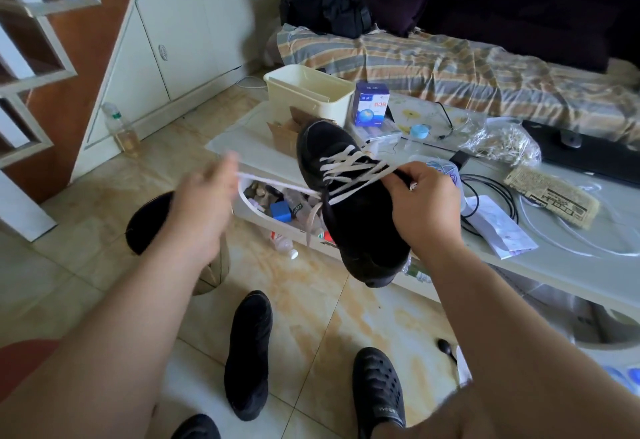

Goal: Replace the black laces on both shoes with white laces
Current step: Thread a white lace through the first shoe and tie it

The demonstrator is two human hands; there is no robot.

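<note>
Tiled floor (304, 303), cluttered white surface (554, 265) ahead. Right hand (426, 203) grips black shoe (360, 210) at the tongue, held in the air over surface edge, toe pointing away. Left hand (204, 203), motion-blurred, pinches white lace (277, 184) end pulled taut to the left; lace crisscrosses the eyelets. Second black shoe (249, 355) on floor below, no lace visible. Cream bin (308, 95), blue box (371, 106), cables behind the shoe.

A home living room: striped-covered sofa (467, 71), cluttered low table (571, 265), tiled floor (311, 317).
</note>
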